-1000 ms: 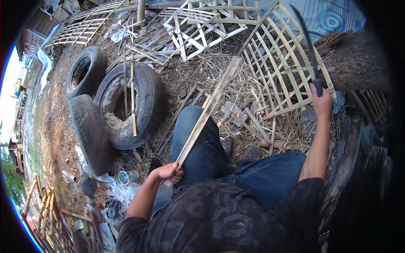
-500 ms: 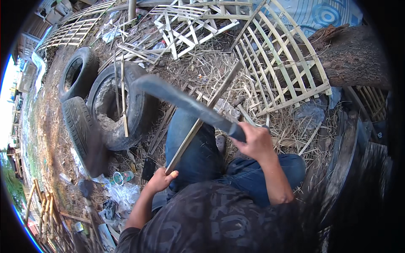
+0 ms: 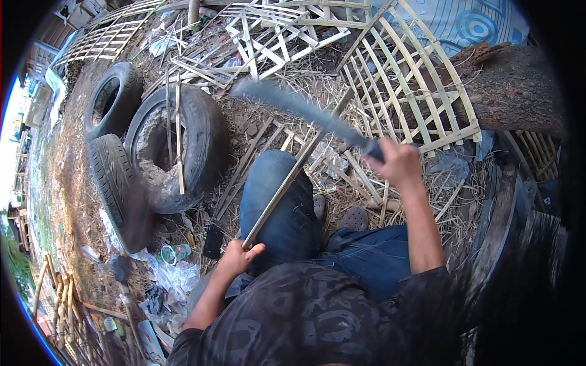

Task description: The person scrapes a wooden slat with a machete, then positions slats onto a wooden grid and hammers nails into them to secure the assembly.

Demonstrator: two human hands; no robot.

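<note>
Left hand: left hand [image 3: 238, 257] closed around the near end of a split slat [image 3: 293, 175].
Slat: slants above the bent knee [image 3: 259, 189], far end free.
Right hand: right hand [image 3: 400, 163] clamped on the handle of a machete [image 3: 287, 105]; blurred blade crosses the slat's far half, contact cannot tell.
Progress: judged mid-work; slat in one piece, trimming done or left unreadable.
Lattice panel: assembled lattice panel [image 3: 403, 79] toward the ground's far right edge.
Tyres: large tyre [image 3: 207, 140], two others, ground's left side; well apart.
Obstruction: knee close beneath, probably limits the stroke.
</note>
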